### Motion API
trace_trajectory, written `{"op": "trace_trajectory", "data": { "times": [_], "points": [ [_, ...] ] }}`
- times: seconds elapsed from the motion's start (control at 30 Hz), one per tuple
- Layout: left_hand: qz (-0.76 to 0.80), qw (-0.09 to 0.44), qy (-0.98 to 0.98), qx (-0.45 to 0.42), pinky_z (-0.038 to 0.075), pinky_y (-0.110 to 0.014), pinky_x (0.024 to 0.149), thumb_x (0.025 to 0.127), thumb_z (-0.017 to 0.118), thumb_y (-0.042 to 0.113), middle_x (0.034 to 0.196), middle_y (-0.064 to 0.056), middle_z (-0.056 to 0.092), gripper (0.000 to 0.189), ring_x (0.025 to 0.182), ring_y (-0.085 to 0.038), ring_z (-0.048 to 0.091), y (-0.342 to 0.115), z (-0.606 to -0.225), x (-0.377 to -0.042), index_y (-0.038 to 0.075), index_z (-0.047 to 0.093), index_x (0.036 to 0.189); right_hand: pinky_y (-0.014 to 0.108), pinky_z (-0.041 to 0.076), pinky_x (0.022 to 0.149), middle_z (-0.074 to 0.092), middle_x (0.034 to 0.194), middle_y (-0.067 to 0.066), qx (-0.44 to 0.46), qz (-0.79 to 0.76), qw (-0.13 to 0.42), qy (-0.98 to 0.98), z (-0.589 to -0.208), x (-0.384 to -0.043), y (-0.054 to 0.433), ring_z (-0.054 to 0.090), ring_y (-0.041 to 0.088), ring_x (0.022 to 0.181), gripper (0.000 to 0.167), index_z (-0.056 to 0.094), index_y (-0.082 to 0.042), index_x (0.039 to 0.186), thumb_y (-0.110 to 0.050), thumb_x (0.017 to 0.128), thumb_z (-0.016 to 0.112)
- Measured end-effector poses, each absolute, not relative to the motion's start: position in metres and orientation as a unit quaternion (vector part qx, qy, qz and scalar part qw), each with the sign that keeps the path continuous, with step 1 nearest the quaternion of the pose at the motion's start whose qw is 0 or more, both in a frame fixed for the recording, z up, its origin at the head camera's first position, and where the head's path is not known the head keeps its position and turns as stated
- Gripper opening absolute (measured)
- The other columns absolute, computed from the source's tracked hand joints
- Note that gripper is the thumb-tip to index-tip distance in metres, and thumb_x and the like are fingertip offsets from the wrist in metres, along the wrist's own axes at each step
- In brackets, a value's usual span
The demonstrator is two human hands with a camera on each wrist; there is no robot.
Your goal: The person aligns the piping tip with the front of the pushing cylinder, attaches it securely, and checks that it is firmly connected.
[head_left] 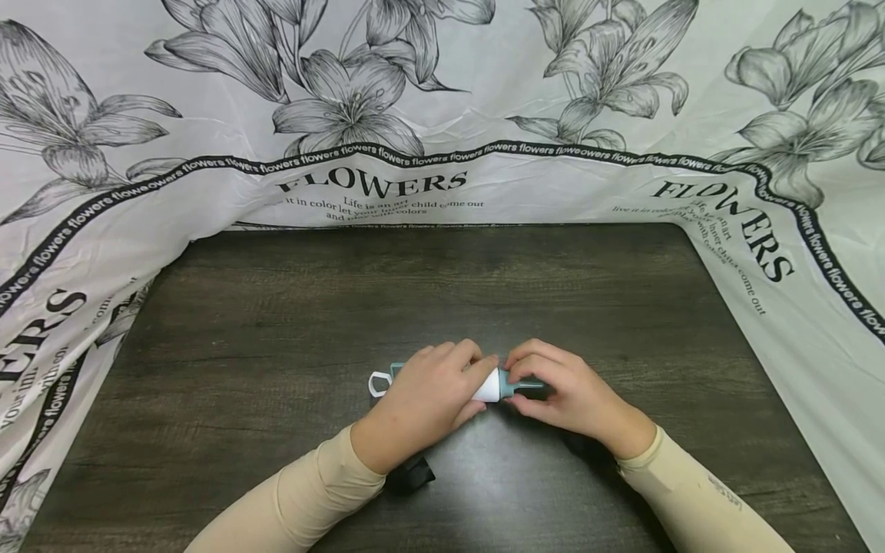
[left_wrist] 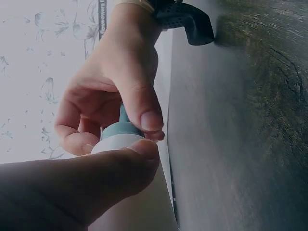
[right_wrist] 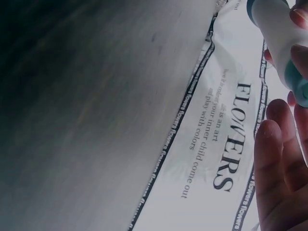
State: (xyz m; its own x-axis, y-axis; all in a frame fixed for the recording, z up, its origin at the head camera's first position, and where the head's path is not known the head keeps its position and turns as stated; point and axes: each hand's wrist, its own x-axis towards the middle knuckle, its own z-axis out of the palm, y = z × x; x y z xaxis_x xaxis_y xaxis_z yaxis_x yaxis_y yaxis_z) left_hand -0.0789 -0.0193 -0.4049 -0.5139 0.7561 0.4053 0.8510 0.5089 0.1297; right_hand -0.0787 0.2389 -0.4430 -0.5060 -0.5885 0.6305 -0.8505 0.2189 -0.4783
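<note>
A white bottle lies sideways between the two hands over the table. Its right end carries a teal collar that narrows into a thin teal stem. A white loop and a bit of teal show at its left end. My left hand grips the bottle's body from above and hides most of it. At the other end my right hand pinches the teal collar between thumb and fingers. The left wrist view shows the thumb and fingertips on opposite sides of the collar.
A dark wood-grain table extends beyond both hands. White flower-printed cloth rises behind it and along both sides. Below the left wrist sits a black wrist device; another black one shows on the right wrist.
</note>
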Motion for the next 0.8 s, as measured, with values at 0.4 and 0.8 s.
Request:
{"op": "trace_trajectory", "data": {
  "times": [0.4,0.8],
  "points": [
    [-0.163,0.152,-0.853,-0.472,0.056,-0.036,0.068,0.080,0.095,0.028,0.108,-0.004,0.066,0.055,0.081,-0.020,0.065,-0.0173,-0.4035,-0.0835,0.008,0.073,0.127,0.030,0.061,0.079,0.071,0.108,0.003,0.456,0.426,0.140,-0.769,-0.4408,-0.0801,0.2415,0.070,0.016,0.091,0.023,0.067,-0.005,0.114,-0.022,0.101,0.074],
    [-0.167,0.137,-0.856,-0.469,0.057,-0.036,0.068,0.082,0.095,0.027,0.110,-0.004,0.066,0.055,0.082,-0.019,0.065,-0.0197,-0.4049,-0.0800,0.010,0.074,0.130,0.027,0.060,0.069,0.076,0.110,0.000,0.380,0.435,0.057,-0.814,-0.4392,-0.0706,0.2428,0.075,0.013,0.092,0.046,0.061,-0.005,0.132,-0.013,0.093,0.084]
  ]
}}
